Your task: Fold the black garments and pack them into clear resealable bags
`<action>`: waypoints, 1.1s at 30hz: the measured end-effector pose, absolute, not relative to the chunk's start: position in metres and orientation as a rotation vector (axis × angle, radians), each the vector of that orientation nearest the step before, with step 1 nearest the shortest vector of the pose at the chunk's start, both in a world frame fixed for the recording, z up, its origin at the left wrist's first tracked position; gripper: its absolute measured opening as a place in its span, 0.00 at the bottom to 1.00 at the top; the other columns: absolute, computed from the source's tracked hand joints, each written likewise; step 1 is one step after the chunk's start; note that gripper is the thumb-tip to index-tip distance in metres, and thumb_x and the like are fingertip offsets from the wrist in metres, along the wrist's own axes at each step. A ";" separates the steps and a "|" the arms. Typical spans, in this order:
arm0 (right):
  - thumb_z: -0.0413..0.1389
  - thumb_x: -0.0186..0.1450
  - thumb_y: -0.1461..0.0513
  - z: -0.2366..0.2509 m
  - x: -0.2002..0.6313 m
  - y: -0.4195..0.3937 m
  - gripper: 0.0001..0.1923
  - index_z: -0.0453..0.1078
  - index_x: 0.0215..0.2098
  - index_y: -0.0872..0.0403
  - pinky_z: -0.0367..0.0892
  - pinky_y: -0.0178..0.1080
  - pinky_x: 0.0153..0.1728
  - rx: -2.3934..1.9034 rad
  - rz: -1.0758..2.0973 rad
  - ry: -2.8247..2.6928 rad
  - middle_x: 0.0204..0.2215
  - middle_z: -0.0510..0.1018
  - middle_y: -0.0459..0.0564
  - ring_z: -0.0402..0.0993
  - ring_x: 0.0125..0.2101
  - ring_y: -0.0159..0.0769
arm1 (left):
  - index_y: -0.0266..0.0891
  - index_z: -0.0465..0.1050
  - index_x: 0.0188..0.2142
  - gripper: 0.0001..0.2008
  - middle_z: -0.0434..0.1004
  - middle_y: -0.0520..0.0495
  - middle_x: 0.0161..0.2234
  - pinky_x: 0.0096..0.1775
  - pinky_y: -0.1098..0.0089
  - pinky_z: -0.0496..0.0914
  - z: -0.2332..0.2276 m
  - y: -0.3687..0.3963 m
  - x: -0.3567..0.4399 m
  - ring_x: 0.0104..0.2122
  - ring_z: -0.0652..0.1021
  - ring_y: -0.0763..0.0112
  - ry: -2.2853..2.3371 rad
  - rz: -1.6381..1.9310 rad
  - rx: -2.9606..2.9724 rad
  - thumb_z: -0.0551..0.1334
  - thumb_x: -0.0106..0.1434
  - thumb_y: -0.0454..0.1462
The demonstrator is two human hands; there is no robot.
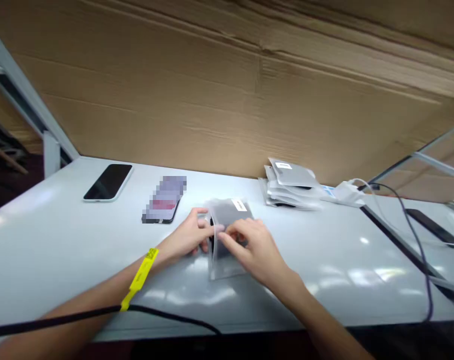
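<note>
A big brown corrugated cardboard sheet (249,90) fills the whole top of the view, 10 to 2 o'clock, standing behind a long pale grey glossy worktable (61,250) that runs across the bottom half. At approx. 1 o'clock on the table lies a loose stack of clear plastic sleeves w/ dark inserts and white labels (290,187), and just right of it a white charger block w/ cable (349,192). At 10 o'clock a black smartphone in a pale case (108,182) lies flat, screen dark; a second phone (164,200) is near it, towards centre, its screen blurred out. Dead centre, a clear plastic sleeve w/ a dark grey flat insert and a small white label (229,220) is tilted up off the table, motion-blurred. The left hand (191,237), w/ a yellow tag band (140,277) at the wrist, has its fingers curled round the sleeve's left edge; the right hand (255,247) pinches the sleeve's front w/ thumb and forefinger. A thin black cable (99,315) crosses the left forearm at 7 o'clock.
</note>
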State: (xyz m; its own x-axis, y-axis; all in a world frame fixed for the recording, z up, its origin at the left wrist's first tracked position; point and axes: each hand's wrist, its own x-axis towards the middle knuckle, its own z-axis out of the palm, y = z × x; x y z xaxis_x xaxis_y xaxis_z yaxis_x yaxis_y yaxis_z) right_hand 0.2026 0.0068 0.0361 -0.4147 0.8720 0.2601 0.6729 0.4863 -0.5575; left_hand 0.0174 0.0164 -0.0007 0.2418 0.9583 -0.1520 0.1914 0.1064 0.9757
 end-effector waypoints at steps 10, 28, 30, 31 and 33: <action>0.51 0.67 0.52 0.028 0.272 0.018 0.17 0.78 0.41 0.50 0.69 0.39 0.38 -1.625 0.786 -2.066 0.39 0.83 0.50 0.78 0.37 0.42 | 0.38 0.70 0.46 0.26 0.77 0.50 0.28 0.25 0.70 0.67 0.005 0.019 0.015 0.19 0.73 0.70 1.165 0.497 1.491 0.61 0.60 0.55; 0.49 0.67 0.52 0.011 0.264 -0.010 0.17 0.74 0.31 0.52 0.66 0.37 0.34 -1.619 0.799 -1.854 0.31 0.81 0.49 0.75 0.33 0.39 | 0.35 0.75 0.49 0.19 0.80 0.43 0.47 0.48 0.62 0.69 0.012 0.015 0.022 0.46 0.77 0.53 1.036 0.729 1.475 0.63 0.61 0.42; 0.48 0.67 0.52 0.011 0.265 -0.011 0.18 0.74 0.31 0.52 0.66 0.37 0.34 -1.609 0.784 -1.866 0.31 0.81 0.50 0.75 0.33 0.39 | 0.36 0.76 0.47 0.18 0.80 0.43 0.47 0.46 0.63 0.70 0.014 0.015 0.021 0.45 0.77 0.54 1.028 0.719 1.476 0.63 0.61 0.43; 0.47 0.68 0.52 0.010 0.265 -0.011 0.18 0.73 0.31 0.52 0.66 0.37 0.35 -1.609 0.777 -1.875 0.31 0.81 0.50 0.75 0.33 0.39 | 0.36 0.77 0.47 0.18 0.80 0.43 0.45 0.43 0.63 0.70 0.015 0.015 0.021 0.43 0.77 0.55 1.038 0.702 1.463 0.63 0.61 0.43; 0.47 0.67 0.51 0.010 0.269 -0.012 0.18 0.73 0.30 0.52 0.66 0.37 0.35 -1.632 0.753 -1.889 0.31 0.80 0.50 0.74 0.33 0.40 | 0.36 0.76 0.47 0.19 0.80 0.44 0.41 0.34 0.67 0.69 0.016 0.016 0.020 0.34 0.77 0.61 1.069 0.656 1.435 0.63 0.60 0.44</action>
